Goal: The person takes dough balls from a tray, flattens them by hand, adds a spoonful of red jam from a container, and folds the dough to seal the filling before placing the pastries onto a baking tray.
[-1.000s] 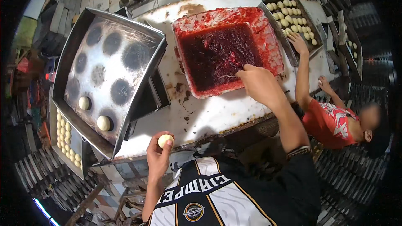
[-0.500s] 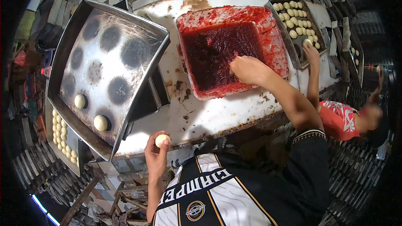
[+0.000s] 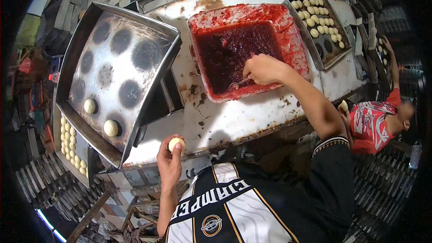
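Observation:
My left hand (image 3: 168, 159) holds a small pale dough ball (image 3: 176, 144) near the front edge of the white worktable (image 3: 234, 117). My right hand (image 3: 265, 68) grips a metal spoon (image 3: 237, 84) whose bowl dips into the dark red jam in a red-smeared tray (image 3: 294, 40). The spoon tip sits at the jam's front edge.
A large metal baking tray (image 3: 148, 27) with dark round marks lies tilted at left, holding two dough balls (image 3: 100, 117). A tray with several dough balls (image 3: 317, 15) stands at the far right. Another tray of dough balls (image 3: 72, 144) sits low on the left. A person in red (image 3: 373, 121) crouches at right.
My right hand has drawn back toward the jam tray's front and now holds the spoon in the jam. My left hand has stayed at the table's front edge. The person in red lowered an arm.

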